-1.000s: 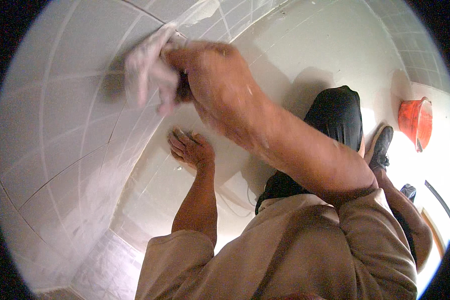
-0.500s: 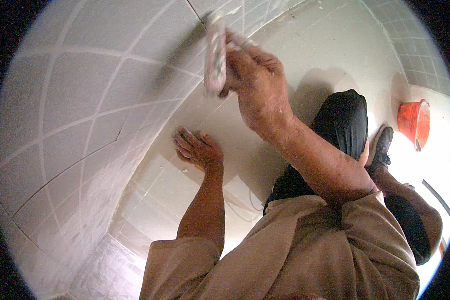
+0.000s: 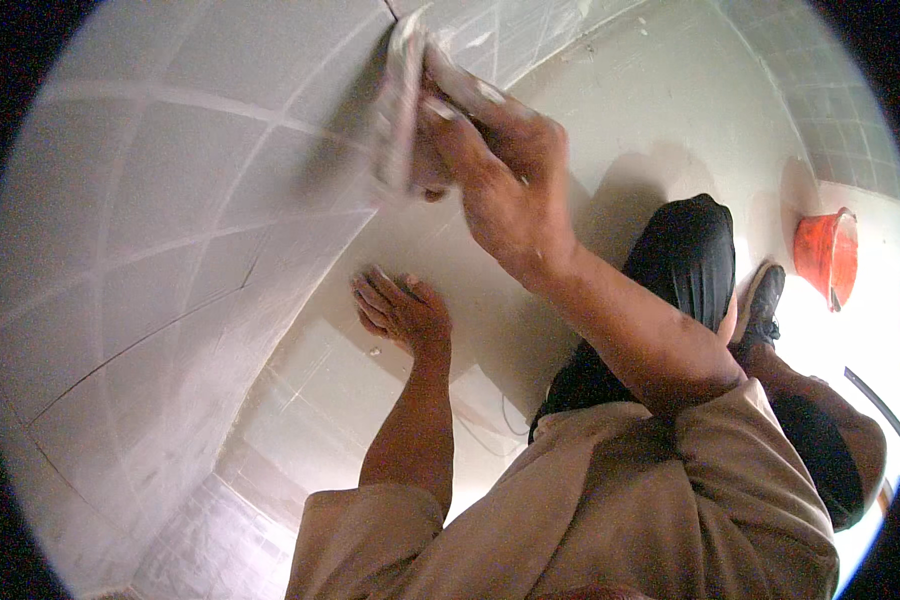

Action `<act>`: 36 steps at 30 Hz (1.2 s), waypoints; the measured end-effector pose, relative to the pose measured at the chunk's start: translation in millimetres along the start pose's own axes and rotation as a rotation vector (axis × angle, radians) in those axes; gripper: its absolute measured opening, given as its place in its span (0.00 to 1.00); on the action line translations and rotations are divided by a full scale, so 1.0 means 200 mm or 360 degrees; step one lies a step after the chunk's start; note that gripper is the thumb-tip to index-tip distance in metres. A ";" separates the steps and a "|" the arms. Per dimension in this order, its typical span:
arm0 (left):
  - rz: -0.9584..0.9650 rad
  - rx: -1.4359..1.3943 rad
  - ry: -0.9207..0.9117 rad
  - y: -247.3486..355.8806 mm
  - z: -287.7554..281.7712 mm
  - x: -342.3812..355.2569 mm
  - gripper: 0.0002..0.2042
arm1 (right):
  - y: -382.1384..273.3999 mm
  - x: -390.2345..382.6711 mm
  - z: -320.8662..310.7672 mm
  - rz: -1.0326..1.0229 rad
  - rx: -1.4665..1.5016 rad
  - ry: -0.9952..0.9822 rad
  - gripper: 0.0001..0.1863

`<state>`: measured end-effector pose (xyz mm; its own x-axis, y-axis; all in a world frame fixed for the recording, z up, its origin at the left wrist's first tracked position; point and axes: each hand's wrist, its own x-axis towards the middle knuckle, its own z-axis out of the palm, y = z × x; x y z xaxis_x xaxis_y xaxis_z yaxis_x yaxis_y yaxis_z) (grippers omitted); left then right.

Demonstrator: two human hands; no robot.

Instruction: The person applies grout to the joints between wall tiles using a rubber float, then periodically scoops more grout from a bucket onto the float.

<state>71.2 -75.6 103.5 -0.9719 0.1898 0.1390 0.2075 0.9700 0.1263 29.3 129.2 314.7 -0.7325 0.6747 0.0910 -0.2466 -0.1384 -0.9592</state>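
Note:
My right hand (image 3: 500,170) grips a pale, flat pad-like thing (image 3: 400,120), blurred by motion, against the grey wall tiles (image 3: 160,190) at the upper left. The tiles carry pale grout lines and a thin dark seam. Lower down, my left hand (image 3: 402,312) rests palm down on the pale floor (image 3: 510,380) beside the foot of that wall, its fingers apart and holding nothing.
My bent knee in black trousers (image 3: 685,260) and a dark shoe (image 3: 760,305) are at the right. An orange-red bucket (image 3: 825,255) sits beyond them, near another tiled wall (image 3: 840,120). A thin cable (image 3: 513,420) lies on the floor.
Over the last second my right hand has swung rightward along the wall, then slightly back left and up with the pale thing. My left hand appears a little further right and lower.

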 end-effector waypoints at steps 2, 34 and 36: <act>-0.0041 0.0039 0.0001 -0.01 0.01 0.02 0.31 | -0.02 0.00 -0.06 -0.0444 -0.0633 0.0053 0.06; 0.0007 -0.0018 0.0006 -0.01 0.00 -0.01 0.33 | -0.19 -0.03 0.11 0.0291 -0.0081 -0.0129 0.16; -0.0033 -0.0068 0.0012 -0.05 0.02 -0.01 0.33 | -0.29 -0.10 0.18 0.0311 0.0085 -0.0090 0.15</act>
<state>71.3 -86.3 98.7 -0.9752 0.1687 0.1433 0.1922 0.9664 0.1708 35.7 97.6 377.6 -0.8038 0.5896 -0.0791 -0.1286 -0.3021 -0.9446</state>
